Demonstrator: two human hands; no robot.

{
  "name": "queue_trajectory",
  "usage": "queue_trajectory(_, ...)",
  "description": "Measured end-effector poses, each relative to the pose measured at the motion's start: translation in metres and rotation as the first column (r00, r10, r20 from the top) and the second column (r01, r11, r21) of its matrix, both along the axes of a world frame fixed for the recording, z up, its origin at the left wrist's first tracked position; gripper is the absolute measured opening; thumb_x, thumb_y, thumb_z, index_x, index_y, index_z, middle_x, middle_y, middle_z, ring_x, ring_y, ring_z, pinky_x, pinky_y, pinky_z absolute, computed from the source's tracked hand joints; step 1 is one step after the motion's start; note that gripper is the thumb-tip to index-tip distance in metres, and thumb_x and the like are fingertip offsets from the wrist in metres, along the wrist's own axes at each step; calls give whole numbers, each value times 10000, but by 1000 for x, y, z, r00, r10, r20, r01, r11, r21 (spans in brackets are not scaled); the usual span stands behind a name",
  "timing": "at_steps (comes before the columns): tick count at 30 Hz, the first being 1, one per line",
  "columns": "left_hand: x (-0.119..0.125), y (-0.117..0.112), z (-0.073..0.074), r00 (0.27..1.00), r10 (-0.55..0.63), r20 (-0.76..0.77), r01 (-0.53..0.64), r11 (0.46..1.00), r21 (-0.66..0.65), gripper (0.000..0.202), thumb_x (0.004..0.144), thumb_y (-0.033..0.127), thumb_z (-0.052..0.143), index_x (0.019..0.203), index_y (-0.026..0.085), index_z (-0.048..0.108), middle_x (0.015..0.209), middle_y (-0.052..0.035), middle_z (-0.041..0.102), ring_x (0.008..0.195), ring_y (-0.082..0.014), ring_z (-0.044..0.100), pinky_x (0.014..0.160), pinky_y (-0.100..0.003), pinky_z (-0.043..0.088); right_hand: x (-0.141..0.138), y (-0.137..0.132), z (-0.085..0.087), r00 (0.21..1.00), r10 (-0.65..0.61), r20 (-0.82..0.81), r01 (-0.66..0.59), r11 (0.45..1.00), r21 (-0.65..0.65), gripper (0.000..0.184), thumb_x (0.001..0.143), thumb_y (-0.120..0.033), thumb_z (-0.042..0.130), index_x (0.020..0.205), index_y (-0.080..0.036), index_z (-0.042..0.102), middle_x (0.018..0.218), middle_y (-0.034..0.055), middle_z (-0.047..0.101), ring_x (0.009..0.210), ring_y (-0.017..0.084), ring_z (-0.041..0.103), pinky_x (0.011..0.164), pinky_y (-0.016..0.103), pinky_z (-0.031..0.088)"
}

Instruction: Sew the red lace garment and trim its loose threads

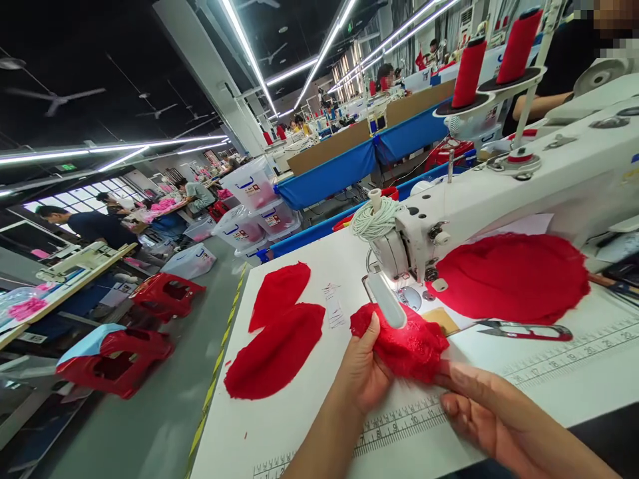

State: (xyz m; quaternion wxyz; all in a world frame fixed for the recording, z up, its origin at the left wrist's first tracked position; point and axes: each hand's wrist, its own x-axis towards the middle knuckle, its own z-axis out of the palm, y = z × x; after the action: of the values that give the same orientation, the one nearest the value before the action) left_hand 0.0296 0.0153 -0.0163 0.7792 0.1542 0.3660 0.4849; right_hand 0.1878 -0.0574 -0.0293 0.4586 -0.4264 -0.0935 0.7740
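Observation:
A piece of red fabric (407, 342) is stretched between my two hands in front of the sewing machine (394, 249). My left hand (367, 362) pinches its left side, thumb on top. At its lower right corner my right hand (479, 402) grips the edge between thumb and fingers, slightly blurred. The machine's pale oblong lamp (392, 303) overlaps the cloth from my viewpoint. Thread snips (529, 330) lie to the right of the cloth. Behind them rests a large red oval fabric piece (514, 279).
Two red fabric pieces, an upper one (282, 289) and a lower one (277, 352), lie on the white table (214, 439) at left. A printed ruler runs along its front. Red thread cones (469, 73) stand above the machine. Red stools (120, 359) and lidded plastic boxes (249, 183) stand beyond. Other people work nearby.

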Motion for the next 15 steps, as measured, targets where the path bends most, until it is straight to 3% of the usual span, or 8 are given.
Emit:
queue_trajectory(2, -1, -2, -2, 1000, -12, 10, 12, 1000, 16, 235, 751, 249, 838, 907, 129, 711, 892, -84, 772, 948, -242, 734, 944, -375, 576, -9, 9, 2, 976, -160, -148, 154, 987, -52, 436, 439, -319, 994, 731, -201, 692, 646, -59, 563, 542, 45, 468, 512, 153, 452)
queue_trajectory(5, -3, -1, -5, 1000, -10, -1, 10, 1000, 26, 374, 595, 220, 934, 890, 142, 719, 896, -70, 778, 923, -241, 737, 932, -360, 583, -17, 20, -1, 950, -286, -129, 284, 958, -32, 464, 365, -310, 1006, 627, -187, 642, 513, -84, 470, 475, 34, 379, 432, 139, 368)
queue_trajectory(7, -5, 2, -7, 1000, 20, -13, -20, 1000, 19, 409, 542, 166, 951, 879, 149, 721, 886, -58, 781, 876, -222, 741, 923, -353, 587, -19, 23, -3, 960, -279, -38, 280, 959, 43, 482, 402, -429, 982, 591, -188, 609, 489, -64, 478, 497, 60, 398, 456, 161, 381)
queue_trajectory(10, -5, 5, -9, 996, 86, -20, -86, 996, 1, 352, 572, 115, 926, 855, 147, 719, 876, -58, 783, 828, -205, 741, 910, -357, 593, -17, 22, -1, 960, -276, 44, 268, 954, 130, 535, 487, -567, 908, 523, -210, 513, 484, -43, 471, 513, 93, 378, 472, 214, 375)
queue_trajectory(15, -3, 8, -9, 995, 99, -12, -99, 995, -21, 304, 608, 100, 904, 841, 130, 713, 886, -85, 780, 874, -226, 740, 910, -365, 593, -13, 20, 6, 965, -238, 110, 210, 953, 217, 491, 528, -553, 864, 531, -232, 493, 518, -31, 473, 534, 127, 381, 521, 270, 383)
